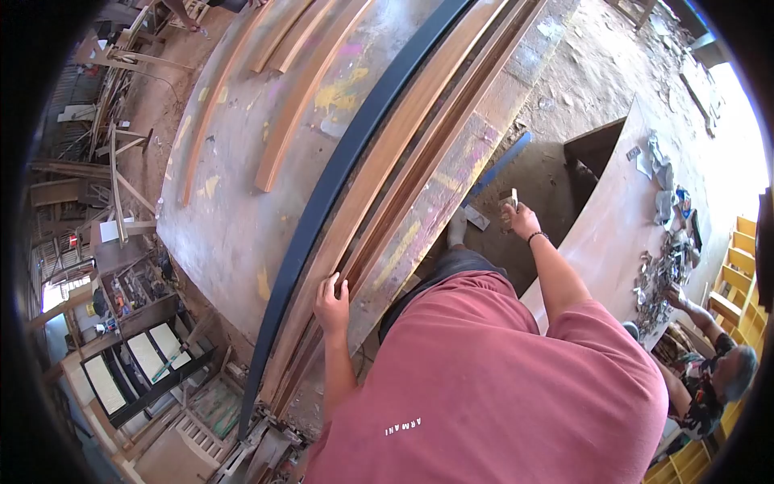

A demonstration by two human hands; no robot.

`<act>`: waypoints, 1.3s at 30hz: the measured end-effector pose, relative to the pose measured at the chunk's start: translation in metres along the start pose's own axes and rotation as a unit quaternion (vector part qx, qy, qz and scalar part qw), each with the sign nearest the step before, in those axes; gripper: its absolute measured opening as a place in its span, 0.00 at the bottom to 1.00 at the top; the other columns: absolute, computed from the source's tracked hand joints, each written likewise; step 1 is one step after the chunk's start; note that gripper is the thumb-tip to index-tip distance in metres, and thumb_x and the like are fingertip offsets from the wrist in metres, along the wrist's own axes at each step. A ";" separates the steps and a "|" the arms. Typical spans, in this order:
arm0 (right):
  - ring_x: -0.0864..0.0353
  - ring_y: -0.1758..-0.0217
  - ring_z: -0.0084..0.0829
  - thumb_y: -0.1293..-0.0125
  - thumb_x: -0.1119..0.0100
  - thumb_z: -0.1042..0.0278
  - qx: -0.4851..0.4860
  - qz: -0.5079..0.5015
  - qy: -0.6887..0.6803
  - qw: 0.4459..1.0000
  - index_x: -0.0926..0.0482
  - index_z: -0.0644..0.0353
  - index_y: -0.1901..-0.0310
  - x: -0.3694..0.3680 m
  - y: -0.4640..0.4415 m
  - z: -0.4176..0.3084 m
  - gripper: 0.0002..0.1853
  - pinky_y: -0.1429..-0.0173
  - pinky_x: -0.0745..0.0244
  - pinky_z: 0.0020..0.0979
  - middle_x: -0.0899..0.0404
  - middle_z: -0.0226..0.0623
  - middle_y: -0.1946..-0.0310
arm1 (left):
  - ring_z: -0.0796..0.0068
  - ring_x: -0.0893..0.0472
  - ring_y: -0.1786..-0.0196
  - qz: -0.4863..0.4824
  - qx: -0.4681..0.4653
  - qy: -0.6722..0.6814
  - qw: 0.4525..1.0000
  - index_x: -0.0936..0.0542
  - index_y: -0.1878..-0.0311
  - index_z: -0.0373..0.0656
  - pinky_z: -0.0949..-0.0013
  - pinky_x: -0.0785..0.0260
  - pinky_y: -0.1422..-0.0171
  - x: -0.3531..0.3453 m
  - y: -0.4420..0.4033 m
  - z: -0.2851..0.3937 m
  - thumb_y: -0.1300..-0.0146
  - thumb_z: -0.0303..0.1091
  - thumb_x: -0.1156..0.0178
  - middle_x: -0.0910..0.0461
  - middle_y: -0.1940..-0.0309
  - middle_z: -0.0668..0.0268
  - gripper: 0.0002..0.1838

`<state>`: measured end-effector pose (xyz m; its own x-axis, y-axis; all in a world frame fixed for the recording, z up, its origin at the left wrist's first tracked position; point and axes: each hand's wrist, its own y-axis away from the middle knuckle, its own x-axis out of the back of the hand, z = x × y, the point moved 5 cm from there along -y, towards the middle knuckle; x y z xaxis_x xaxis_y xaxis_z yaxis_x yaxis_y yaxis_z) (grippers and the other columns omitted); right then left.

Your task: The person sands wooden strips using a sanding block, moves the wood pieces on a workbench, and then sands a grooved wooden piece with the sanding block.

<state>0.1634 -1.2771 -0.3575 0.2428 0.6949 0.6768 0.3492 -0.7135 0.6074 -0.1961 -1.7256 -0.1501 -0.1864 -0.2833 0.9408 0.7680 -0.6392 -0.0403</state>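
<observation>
My left hand (331, 305) rests with bent fingers on the near end of a long brown wooden strip (363, 185), its fingertips at the strip's edge. Beside that strip, on its far side, runs a long dark blue strip (326, 189). Another brown strip with a groove (403, 187) lies on the near side, along the table edge. Away from the table, my right hand (522, 221) is closed around a small block-like object (508, 198) with a pale top; what it is exactly I cannot make out.
Several more wooden strips (302, 97) lie on the paint-stained table (226, 258). Right of me stands a second table (564, 274) with scattered metal pieces (665, 262), where another person (709, 379) reaches in. A blue strip (500, 167) leans low between the tables.
</observation>
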 end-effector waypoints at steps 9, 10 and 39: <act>0.15 0.34 0.61 0.20 0.47 0.30 -0.006 -0.044 0.064 0.997 0.17 0.63 0.42 0.046 -0.063 0.006 0.36 0.31 0.22 0.55 0.13 0.64 0.42 | 0.49 0.10 0.49 -0.018 -0.007 0.023 1.000 0.11 0.44 0.43 0.52 0.16 0.44 0.000 -0.039 0.050 0.31 0.30 0.28 0.10 0.51 0.56 0.14; 0.15 0.34 0.61 0.20 0.47 0.30 -0.008 -0.046 0.062 0.997 0.17 0.63 0.42 0.045 -0.066 0.008 0.36 0.31 0.22 0.55 0.13 0.64 0.42 | 0.49 0.10 0.49 -0.017 -0.005 0.021 1.000 0.11 0.44 0.43 0.52 0.16 0.44 0.000 -0.043 0.057 0.31 0.30 0.28 0.10 0.51 0.56 0.14; 0.26 0.75 0.14 0.14 0.45 0.42 0.078 -0.051 -0.503 0.859 0.17 0.53 0.38 0.143 0.046 -0.107 0.23 0.74 0.38 0.22 0.18 0.22 0.66 | 0.45 0.14 0.44 -0.062 -0.115 0.174 0.976 0.13 0.40 0.37 0.49 0.21 0.37 -0.086 -0.153 0.225 0.28 0.34 0.30 0.15 0.49 0.50 0.17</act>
<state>0.1167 -1.2202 -0.1885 0.8357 0.5345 -0.1259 0.5131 -0.6784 0.5259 -0.1600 -1.4427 -0.1490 -0.4971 -0.3938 0.7732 0.5758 -0.8163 -0.0455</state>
